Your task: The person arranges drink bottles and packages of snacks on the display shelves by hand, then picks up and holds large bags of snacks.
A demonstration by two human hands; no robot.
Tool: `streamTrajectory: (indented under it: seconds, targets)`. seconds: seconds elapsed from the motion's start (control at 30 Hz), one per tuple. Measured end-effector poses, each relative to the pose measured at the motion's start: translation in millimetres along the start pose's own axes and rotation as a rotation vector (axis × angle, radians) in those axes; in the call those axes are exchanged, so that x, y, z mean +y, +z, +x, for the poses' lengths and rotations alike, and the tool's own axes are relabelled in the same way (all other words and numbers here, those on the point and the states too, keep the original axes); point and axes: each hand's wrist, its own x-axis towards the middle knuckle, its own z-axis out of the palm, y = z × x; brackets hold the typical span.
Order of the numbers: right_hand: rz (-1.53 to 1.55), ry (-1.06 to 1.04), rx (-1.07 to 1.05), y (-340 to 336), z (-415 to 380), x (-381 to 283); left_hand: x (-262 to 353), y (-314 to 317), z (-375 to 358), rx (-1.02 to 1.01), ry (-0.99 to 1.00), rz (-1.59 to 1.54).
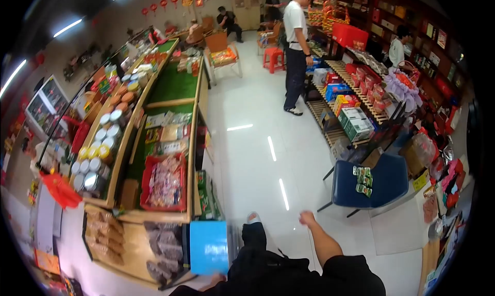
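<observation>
The right hand (308, 219), fingers curled closed and seemingly empty, hangs near a blue chair (343, 185) bearing green packets (364, 180); the blurred left hand (213, 280), grip impossible to tell, is beside a blue box (209, 247).

can see left hand (214, 281) only in part, blurred, below bright-blue square-topped box (209, 247); cannot tell whether touching. cannot make out separate fingers of right hand (307, 218), too small. cannot read small flat green packets (364, 181). cannot see lower body of white-shirted person (396, 53) behind laden slatted wooden shelf (340, 70).
</observation>
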Motion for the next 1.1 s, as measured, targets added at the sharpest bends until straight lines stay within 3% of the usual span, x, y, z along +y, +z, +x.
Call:
streamTrajectory:
  seconds: [0.07,0.13,0.17,0.2,0.23,0.27,0.33,0.37,0.4,0.5,0.6,0.7,0.8,0.9,1.0,1.1]
  targets:
    - [-0.131,-0.288,0.013,13.4,70.8,-113.5,89.4,68.6,56.8,-0.09,0.209,-0.012]
    - [-0.072,-0.313,0.047,34.3,74.3,-223.8,228.6,138.9,108.0,-0.361,0.386,0.055]
    - [-0.006,-0.319,0.071,38.8,87.0,-254.7,300.6,171.8,102.8,-0.364,0.554,0.15]
    - [0.005,-0.324,0.092,44.8,88.5,-275.9,374.0,205.1,93.5,-0.348,0.723,0.239]
    - [-0.044,-0.301,0.067,48.8,87.3,-297.2,433.4,231.6,84.1,-0.455,0.663,0.23]
    - [-0.091,-0.286,-0.095,60.8,103.4,-274.7,488.3,255.5,45.0,-0.371,0.851,0.06]
    - [-0.104,-0.213,-0.038,62.3,117.8,-254.1,531.3,282.2,49.9,-0.442,0.79,-0.076]
    - [-0.059,-0.156,-0.016,56.1,125.4,-226.3,535.4,285.5,47.4,-0.464,0.79,-0.092]
    - [-0.269,-0.138,0.009,45.9,146.0,-179.3,537.6,287.9,48.2,-0.48,0.794,-0.106]
    - [-0.026,0.317,0.192,45.1,139.7,-86.9,479.8,283.8,119.6,-0.455,0.724,0.027]
    - [0.005,0.613,0.222,54.6,148.9,-60.3,399.8,259.9,198.3,-0.301,0.292,0.14]
    - [-0.018,0.709,0.2,71.2,193.7,-85.9,348.8,217.6,226.1,-0.091,-0.146,0.144]
    - [-0.113,0.676,0.117,86.3,270.3,-125.3,345.5,196.0,213.2,0.061,-0.336,0.063]
    - [-0.216,0.559,0.002,105.4,370.4,-190.7,369.1,205.5,198.4,0.124,-0.4,-0.015]
    - [-0.265,0.442,-0.089,134.1,487.0,-265.1,414.2,238.5,214.6,0.088,-0.375,-0.023]
    - [-0.39,0.122,-0.193,176.9,620.0,-362.4,506.4,284.1,288.9,-0.087,-0.203,0.121]
